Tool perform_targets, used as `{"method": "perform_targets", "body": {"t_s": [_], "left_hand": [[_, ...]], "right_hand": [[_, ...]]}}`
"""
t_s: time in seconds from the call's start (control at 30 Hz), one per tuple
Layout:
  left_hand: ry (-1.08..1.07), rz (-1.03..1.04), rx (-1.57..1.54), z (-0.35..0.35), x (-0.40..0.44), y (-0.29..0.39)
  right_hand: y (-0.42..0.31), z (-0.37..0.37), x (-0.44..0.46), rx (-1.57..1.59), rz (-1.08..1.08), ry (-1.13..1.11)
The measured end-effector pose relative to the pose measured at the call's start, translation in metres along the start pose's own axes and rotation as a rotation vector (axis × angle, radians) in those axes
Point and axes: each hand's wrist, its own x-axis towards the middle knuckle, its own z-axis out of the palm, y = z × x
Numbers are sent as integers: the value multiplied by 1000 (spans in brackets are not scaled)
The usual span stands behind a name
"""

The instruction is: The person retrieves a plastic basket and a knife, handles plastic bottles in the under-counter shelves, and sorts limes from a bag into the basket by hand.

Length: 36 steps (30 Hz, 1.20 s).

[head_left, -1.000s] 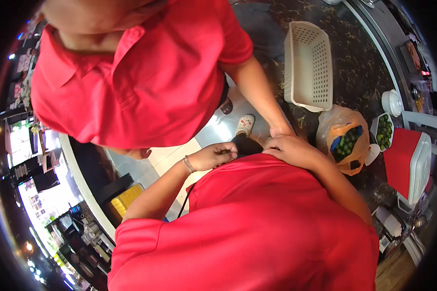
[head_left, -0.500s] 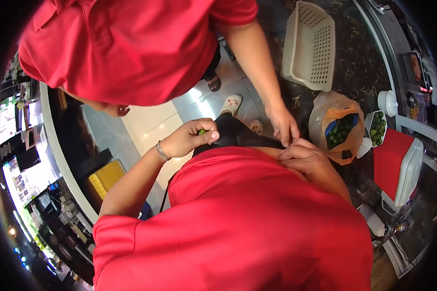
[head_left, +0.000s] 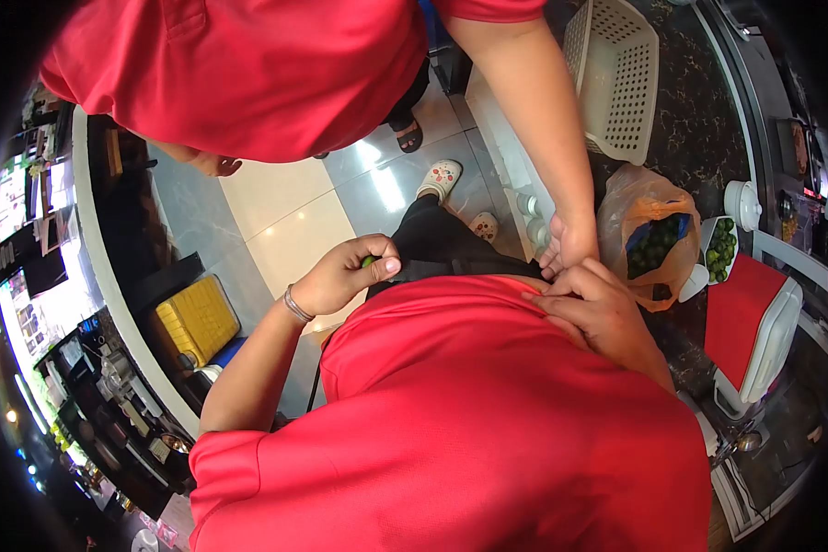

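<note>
My left hand, with a bracelet at its wrist, is closed around a small green lime in front of my waist. Only a sliver of the fruit shows between thumb and fingers. At the right side of my waist, my right hand has its fingers bent together close to my shirt hem; whatever they hold is hidden. Just beyond it is a co-worker's hand, which touches or nearly touches my fingers. A plastic bag of green limes stands on the counter beside my right hand.
The dark counter carries a perforated basket, a white dish of limes, a lidded white pot and a red panel by a white container. The co-worker in red stands opposite. A yellow crate is at left.
The co-worker's hand has turned, its palm now showing more, and the arm has shifted right. My left hand still holds the lime, slightly farther left in view. My right fingers have moved slightly.
</note>
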Motion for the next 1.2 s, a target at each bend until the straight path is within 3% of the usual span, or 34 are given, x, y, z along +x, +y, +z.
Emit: {"method": "perform_targets", "body": {"t_s": [0.3,0.4,0.43,0.47,0.5,0.53,0.6,0.63,0.67,0.7,0.77,0.83,0.93,0.97,1.03,1.13,1.2], "left_hand": [[257,110,-96,2,17,2],[102,-126,-323,-7,26,7],[95,-117,-327,-5,33,-7],[74,23,-218,-2,44,-27],[51,174,-109,2,56,-34],[-54,52,-7,2,58,-29],[-38,129,4,-2,59,-20],[-2,177,23,-7,58,-14],[9,-29,-71,-17,53,-6],[15,-24,-56,-20,53,2],[56,-42,6,-29,52,14],[57,28,154,-29,57,26],[-2,-66,128,-34,80,22],[-68,21,99,-30,90,16],[-136,107,64,-26,99,12],[-371,-34,81,-23,110,7],[-392,58,149,-23,112,-1]], "right_hand": [[9,-2,27,55,-71,24],[21,-8,28,194,133,-71],[42,-4,27,428,303,-77],[60,2,27,658,471,-73],[72,10,27,633,474,-55],[86,18,27,650,444,-95],[101,26,21,648,425,-123],[105,29,22,997,440,-136],[108,29,25,1354,433,-156],[110,24,31,1354,415,-152],[118,19,56,995,391,-303],[113,30,80,1229,508,11],[100,19,99,1378,683,-7],[98,18,104,1381,687,-8],[91,12,115,1215,452,-243],[70,11,127,1230,376,-111],[75,18,127,1002,391,86]]}}
